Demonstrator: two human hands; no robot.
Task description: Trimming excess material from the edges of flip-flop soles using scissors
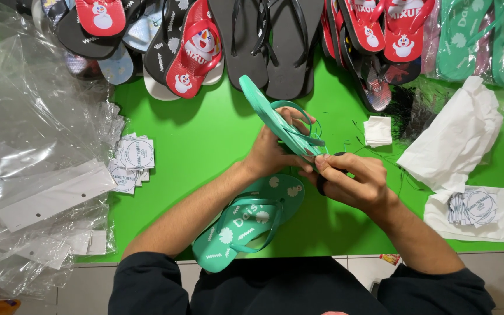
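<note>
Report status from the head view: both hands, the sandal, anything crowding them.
Left hand grips raised teal flip-flop on edge. Right hand pinches at its strap end. Matching flip-flop lies flat beneath; paper tags and plastic bags left.

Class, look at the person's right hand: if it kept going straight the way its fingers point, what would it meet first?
The right hand points left; its fingertips already touch the teal flip-flop held on edge. Just past that is the left hand, though depth is hard to judge.
</note>
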